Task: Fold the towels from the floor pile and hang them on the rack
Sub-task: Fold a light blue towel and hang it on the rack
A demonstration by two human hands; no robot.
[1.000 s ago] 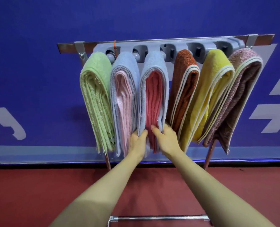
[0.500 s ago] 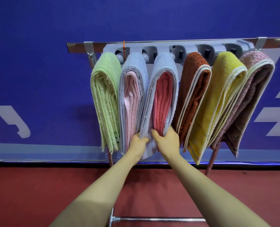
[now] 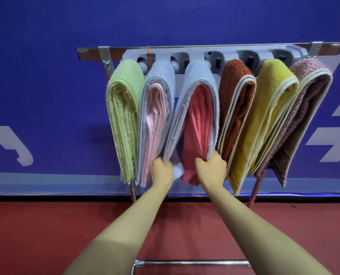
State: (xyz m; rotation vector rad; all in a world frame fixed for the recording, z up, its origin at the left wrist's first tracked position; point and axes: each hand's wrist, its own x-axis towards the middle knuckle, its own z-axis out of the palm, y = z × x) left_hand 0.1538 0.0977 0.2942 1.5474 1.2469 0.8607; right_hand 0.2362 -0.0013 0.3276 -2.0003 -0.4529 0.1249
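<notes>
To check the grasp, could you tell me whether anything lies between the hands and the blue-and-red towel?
Nothing visible: the left hand and right hand each grip a lower edge of the blue-and-red towel, which hangs on the rack.

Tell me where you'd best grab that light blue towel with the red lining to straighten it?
Probably its two lower ends. The light blue towel drapes over the rack in two hanging halves, open towards the viewer, so come from the front and below, one grip per half, as the left hand and right hand do.

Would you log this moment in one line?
left-hand grip: blue-red towel, left edge | right-hand grip: same towel, right edge | rack: five others hung
</notes>
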